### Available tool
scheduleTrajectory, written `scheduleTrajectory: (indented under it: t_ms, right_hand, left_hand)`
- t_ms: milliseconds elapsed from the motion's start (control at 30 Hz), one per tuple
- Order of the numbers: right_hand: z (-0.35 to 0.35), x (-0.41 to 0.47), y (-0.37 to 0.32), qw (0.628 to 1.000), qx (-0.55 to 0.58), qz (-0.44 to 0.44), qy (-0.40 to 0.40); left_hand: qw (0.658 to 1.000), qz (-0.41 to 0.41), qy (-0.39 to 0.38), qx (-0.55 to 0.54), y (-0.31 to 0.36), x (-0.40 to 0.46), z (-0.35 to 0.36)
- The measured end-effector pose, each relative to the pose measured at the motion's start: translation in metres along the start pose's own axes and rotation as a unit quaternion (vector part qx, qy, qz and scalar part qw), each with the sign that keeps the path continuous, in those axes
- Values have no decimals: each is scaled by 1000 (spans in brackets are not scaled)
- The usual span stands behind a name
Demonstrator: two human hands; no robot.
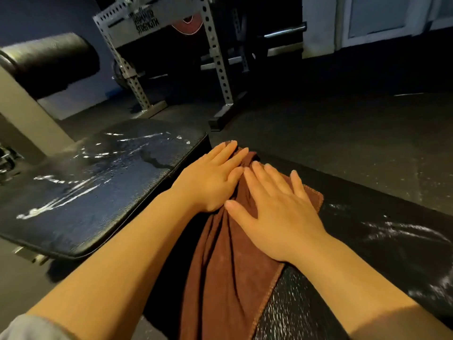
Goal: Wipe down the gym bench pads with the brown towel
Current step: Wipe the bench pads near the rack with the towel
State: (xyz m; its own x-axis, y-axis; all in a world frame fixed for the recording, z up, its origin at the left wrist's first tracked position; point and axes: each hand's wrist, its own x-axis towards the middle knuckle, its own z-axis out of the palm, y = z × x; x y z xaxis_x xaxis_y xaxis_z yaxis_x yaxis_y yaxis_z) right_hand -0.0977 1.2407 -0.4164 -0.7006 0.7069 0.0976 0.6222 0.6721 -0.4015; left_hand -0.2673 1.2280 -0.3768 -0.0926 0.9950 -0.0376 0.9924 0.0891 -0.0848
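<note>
Two bare hands are down flat on one brown towel [228, 271], and both are pressing it onto the near bench pad [382, 253]. Left hand [210, 177] lies palm down on the towel's far end, fingers straight and close together, pointing far and a little right. Right hand [277, 214] lies just beside it, palm down too, fingers fanned wide across the cloth, thumb stuck out to the left. Neither hand is gripping; the fingertips of the two almost meet over a bunched ridge of fabric.

One towel only, and its long axis runs from the near bottom edge of the view away toward the far end of the pad, tilting slightly right as it goes. It is rumpled lengthwise into folds, with a stitched hem showing along its right side.

Two black pads in view: the one under the towel, speckled with wet streaks on its right, and a second seat pad [93, 187] to the left, set apart by a gap, shining with smeared liquid. One black roller cushion [51, 60] sits up at far left. One perforated steel rack [215, 60] stands beyond on the dark rubber floor [343, 133].
</note>
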Motion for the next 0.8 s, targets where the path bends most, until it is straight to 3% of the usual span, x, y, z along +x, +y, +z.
scheduleTrajectory:
  t_ms: [333, 533, 800]
  right_hand:
    - [-8, 22, 14, 998, -2, 46, -38]
    - [-8, -14, 7, 995, -6, 73, -65]
    - [-27, -52, -1, 983, -42, 72, -162]
  left_hand:
    - [1000, -19, -11, -6, 4, 36, 1]
    - [998, -48, -7, 34, 23, 2, -1]
    - [995, -88, 26, 39, 47, -81, 7]
